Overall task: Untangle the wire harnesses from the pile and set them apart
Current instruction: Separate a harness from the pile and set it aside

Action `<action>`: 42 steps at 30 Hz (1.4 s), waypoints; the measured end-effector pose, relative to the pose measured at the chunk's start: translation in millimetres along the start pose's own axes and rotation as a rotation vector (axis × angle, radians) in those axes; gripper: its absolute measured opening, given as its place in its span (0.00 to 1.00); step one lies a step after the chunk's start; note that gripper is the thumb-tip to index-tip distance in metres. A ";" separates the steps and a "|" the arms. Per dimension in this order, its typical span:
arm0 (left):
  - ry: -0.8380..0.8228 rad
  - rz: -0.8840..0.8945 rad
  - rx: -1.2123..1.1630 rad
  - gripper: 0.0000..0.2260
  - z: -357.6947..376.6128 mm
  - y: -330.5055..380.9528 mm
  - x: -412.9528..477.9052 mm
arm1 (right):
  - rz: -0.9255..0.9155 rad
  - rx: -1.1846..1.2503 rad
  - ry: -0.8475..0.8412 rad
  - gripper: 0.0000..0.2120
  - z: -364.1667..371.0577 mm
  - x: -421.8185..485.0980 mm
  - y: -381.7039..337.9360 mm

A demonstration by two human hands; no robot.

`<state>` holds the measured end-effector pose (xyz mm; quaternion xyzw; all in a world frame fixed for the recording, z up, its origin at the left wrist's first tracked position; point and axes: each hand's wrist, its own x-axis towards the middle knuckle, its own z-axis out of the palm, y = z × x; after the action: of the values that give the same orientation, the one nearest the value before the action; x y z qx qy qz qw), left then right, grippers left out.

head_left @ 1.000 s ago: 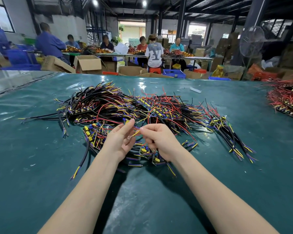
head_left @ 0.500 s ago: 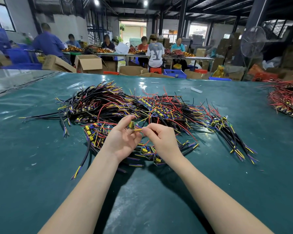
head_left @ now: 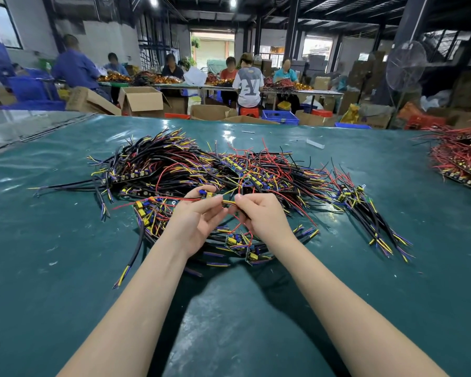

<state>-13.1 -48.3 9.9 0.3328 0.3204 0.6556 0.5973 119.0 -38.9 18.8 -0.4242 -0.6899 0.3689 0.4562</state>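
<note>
Left hand (head_left: 199, 221): pinches a harness (head_left: 227, 203), frame centre.
Right hand (head_left: 259, 216): pinches the same harness.
Pile (head_left: 201, 167): just behind the hands.
Cardboard box (head_left: 142, 100): open, contents hidden, upper left.
Surface: green table (head_left: 52, 268).
Room: busy workshop.

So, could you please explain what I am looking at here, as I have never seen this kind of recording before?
There is no machine here: these are a person's two bare hands, filmed by one wide-angle camera worn on the head, looking forward and down. On the dark green table cover lies a tangled pile of black, red, yellow and blue wire harnesses. The left hand and the right hand both pinch one thin yellow-and-red wire harness between them. A second pile of mostly red wires lies at the far right.
</note>
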 end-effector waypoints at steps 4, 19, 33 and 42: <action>0.057 -0.024 0.048 0.10 -8.3 -0.8 3.3 | 0.227 0.201 -0.165 0.15 -4.2 -0.5 -3.8; -0.061 -0.046 -0.123 0.10 -6.1 0.4 2.3 | 0.525 0.707 -0.257 0.15 -0.9 -1.7 -9.6; -0.096 -0.019 -0.028 0.11 -1.2 -4.2 -0.3 | 0.055 -0.125 0.091 0.21 5.1 1.3 7.1; 0.025 0.077 0.006 0.09 -0.3 -1.6 1.1 | 0.399 0.483 -0.200 0.15 -2.3 -0.8 -3.5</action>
<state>-12.5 -47.1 8.5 0.3384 0.3168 0.6811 0.5667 120.5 -40.7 22.4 -0.3920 -0.5274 0.6437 0.3923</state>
